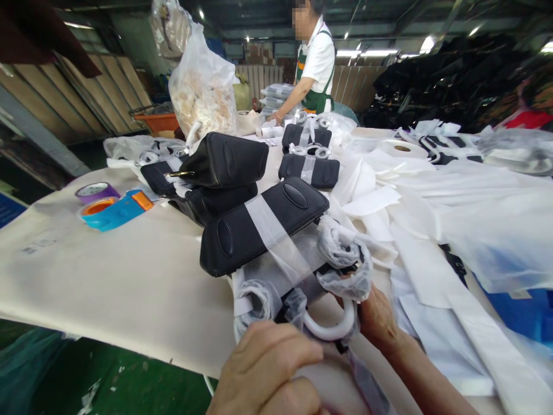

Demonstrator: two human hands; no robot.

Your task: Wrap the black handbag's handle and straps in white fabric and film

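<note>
A black handbag point(259, 230) lies on its side at the table's near edge, banded with a white paper strip and with its handles wrapped in clear plastic point(345, 259). My left hand point(270, 369) is closed, knuckles up, over the wrapped handle end nearest me. My right hand point(378, 317) grips the white ring-shaped handle point(330, 331) under the crumpled plastic. More black bags point(224, 161) lie stacked just behind.
A cream table point(108, 265) carries a blue-and-orange tape dispenser point(114, 210), a purple tape roll point(95, 191), white paper sheets point(432, 219) and a paper roll point(401, 148). Across it a person in a green apron point(315, 63) works beside a full plastic sack point(201, 86).
</note>
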